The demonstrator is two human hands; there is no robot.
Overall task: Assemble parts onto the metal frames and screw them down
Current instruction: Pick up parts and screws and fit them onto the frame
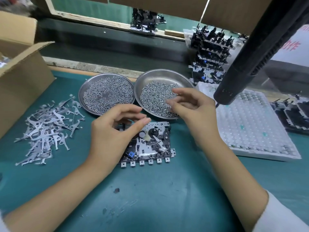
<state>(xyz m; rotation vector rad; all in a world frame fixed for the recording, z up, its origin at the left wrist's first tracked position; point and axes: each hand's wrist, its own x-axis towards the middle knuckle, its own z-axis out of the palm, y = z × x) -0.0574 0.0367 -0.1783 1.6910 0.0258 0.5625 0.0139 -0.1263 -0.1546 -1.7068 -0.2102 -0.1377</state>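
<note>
One metal frame (147, 144) lies mid-bench, parts already on it; screwing seems not yet done. Left hand (115, 131) pinches sth tiny, right hand (192, 108) fingers curled over screw dish (167, 77); cannot tell if holding.

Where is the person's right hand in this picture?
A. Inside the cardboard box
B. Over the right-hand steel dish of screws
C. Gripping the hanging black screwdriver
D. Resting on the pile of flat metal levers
B: the right hand hovers with curled fingers over the right-hand dish of screws, away from the levers, screwdriver and box.
</note>
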